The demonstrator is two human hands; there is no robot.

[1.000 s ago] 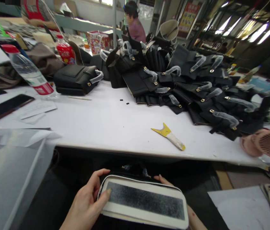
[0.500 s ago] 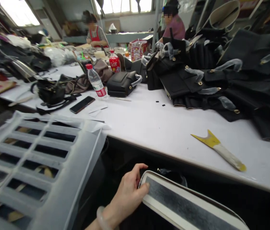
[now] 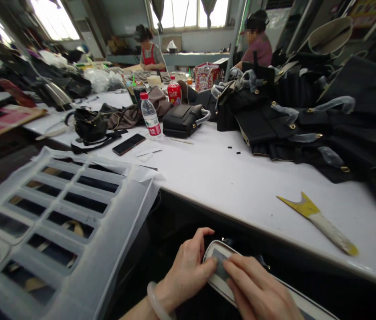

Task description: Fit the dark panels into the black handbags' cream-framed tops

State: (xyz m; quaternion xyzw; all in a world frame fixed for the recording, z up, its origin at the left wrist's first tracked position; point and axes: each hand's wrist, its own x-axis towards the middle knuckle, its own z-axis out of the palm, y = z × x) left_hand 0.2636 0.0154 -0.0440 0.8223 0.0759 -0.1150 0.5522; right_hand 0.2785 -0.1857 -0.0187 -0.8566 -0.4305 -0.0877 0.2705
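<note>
Below the table edge, my left hand [image 3: 184, 272] grips the near end of a flat white-rimmed piece with a dark centre strip [image 3: 219, 270]. Its fingers curl over the rim. My right hand [image 3: 257, 291] lies across the same piece, fingertips pressed on the dark strip close to my left thumb. A black bag part with a small metal fitting [image 3: 228, 242] shows just behind the piece. A bangle circles my left wrist.
A white table [image 3: 241, 186] carries a yellow-tipped scraper [image 3: 317, 220], a pile of black bags [image 3: 308, 120], a water bottle [image 3: 149, 116], a phone [image 3: 128, 144] and one black bag [image 3: 183, 120]. A translucent slotted tray [image 3: 50, 222] lies at left. Two people sit at the far end.
The view swung left and up. My right hand, out of view half a second ago, has come onto the piece beside my left hand.
</note>
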